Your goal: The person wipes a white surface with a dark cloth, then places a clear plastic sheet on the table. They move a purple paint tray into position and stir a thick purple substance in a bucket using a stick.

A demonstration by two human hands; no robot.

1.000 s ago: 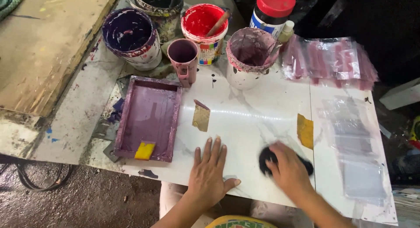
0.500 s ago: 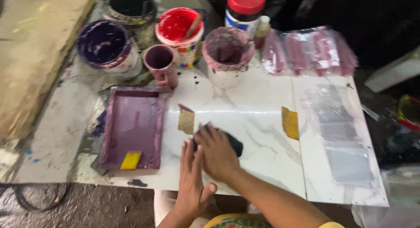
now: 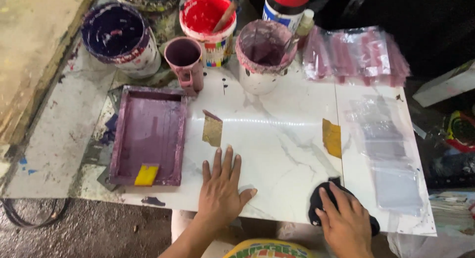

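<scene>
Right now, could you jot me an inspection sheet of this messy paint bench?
Surface: white marble-look tabletop, two tape patches, a few dark specks.
Job's things: black cloth near the front edge; purple-stained printing frame with yellow tab.
Clutter: purple bucket, red paint tub with stick, pink mug, stained white cup, clear plastic bags.
Grippers: left hand flat on the top, fingers spread; right hand pressing on the cloth.
Cables: dark loop on the floor, left.
Surroundings: wooden board at left.

Two bare forearms, no sleeves, left hand (image 3: 221, 191) and right hand (image 3: 346, 224) without gloves, rings or watch
</scene>
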